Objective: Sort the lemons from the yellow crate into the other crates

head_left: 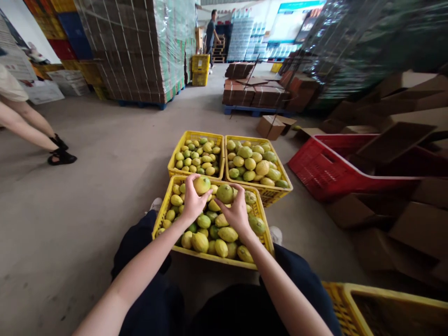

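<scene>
My left hand [194, 201] is closed around a yellow-green lemon [202, 185], thumb on its near right side. In my right hand [238, 212] is a rounder, greener lemon [224, 194], gripped between thumb and fingers. Both hands are raised over the front yellow crate [206, 255], which is filled with lemons of mixed yellow and green. Beyond it, touching side by side, stand a back left crate [196, 134] of small lemons and a back right crate [261, 187] of larger ones.
A red crate [315, 163] with cardboard stands right, among loose cardboard boxes [371, 210]. Another yellow crate [345, 303] is at lower right. Wrapped pallet stacks [129, 51] rise behind. One person's legs [31, 119] show at left; another person [211, 37] is far back.
</scene>
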### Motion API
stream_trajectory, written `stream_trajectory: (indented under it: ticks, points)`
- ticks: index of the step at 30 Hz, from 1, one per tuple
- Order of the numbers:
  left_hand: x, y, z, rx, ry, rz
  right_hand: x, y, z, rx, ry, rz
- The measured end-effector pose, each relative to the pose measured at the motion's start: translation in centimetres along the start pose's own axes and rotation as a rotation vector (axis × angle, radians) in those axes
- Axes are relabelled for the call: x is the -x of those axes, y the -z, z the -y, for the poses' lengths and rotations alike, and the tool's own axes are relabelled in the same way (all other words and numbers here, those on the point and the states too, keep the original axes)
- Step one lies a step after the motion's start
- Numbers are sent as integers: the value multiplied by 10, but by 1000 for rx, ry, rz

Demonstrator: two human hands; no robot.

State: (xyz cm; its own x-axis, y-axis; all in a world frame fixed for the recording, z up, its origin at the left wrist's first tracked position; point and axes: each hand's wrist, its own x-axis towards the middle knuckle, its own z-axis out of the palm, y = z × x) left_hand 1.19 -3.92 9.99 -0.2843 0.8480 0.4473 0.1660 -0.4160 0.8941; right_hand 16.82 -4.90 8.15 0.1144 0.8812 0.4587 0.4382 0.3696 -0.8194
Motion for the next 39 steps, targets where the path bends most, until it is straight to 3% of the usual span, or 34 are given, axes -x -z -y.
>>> stream_trajectory:
  ticks: [3,6,11,16,19,23,28,35,39]
  points:
    - [-1,1,-3,104,76,62,-1,2,7,-70,-29,-34]
    - [-3,2,-6,342,330,168,-4,6,16,-295,-148,-2]
    - [-12,5,-12,697,702,214,-7,11,28,-675,-409,107]
    - [-22,7,-22,858,957,105,-14,15,34,-1009,-625,159]
    - [-26,9,-28,964,1083,96,-17,18,35,-1081,-749,190]
    - [-28,12,-30,969,1159,75,-16,19,37,-1083,-796,211]
    - [-27,15,-28,864,1183,111,-13,14,37,-1096,-738,178]
    - [-23,15,-33,881,1120,148,-17,17,32,-1139,-852,203]
    - [-22,10,-32,843,1184,161,-20,16,30,-1160,-886,184]
